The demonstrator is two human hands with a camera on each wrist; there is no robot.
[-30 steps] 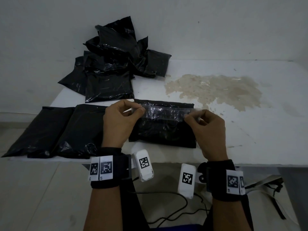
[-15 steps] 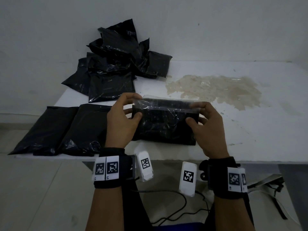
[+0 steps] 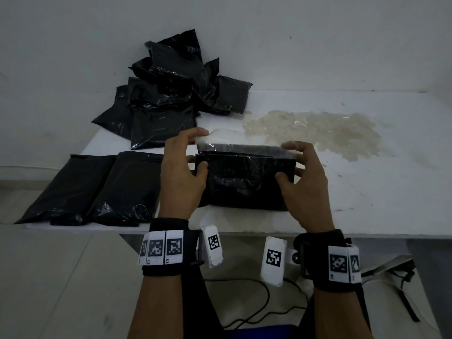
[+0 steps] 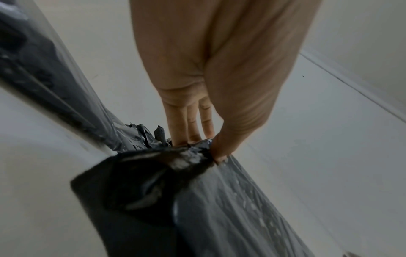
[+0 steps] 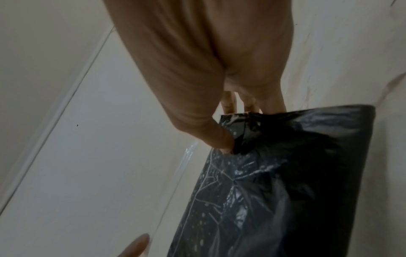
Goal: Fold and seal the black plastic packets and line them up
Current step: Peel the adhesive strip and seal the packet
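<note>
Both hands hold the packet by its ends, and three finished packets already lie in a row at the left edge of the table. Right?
Not quite: the head view shows two finished packets in the row, not three. The left hand and right hand do hold the packet by its ends.

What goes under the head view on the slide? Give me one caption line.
Both hands, left hand and right hand, grip a black packet by its ends, clear strip on top.

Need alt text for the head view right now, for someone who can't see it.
Both hands, left hand and right hand, grip the ends of a black packet on the white table, its clear flap raised. Two sealed packets lie to the left; a pile of packets sits behind.
</note>
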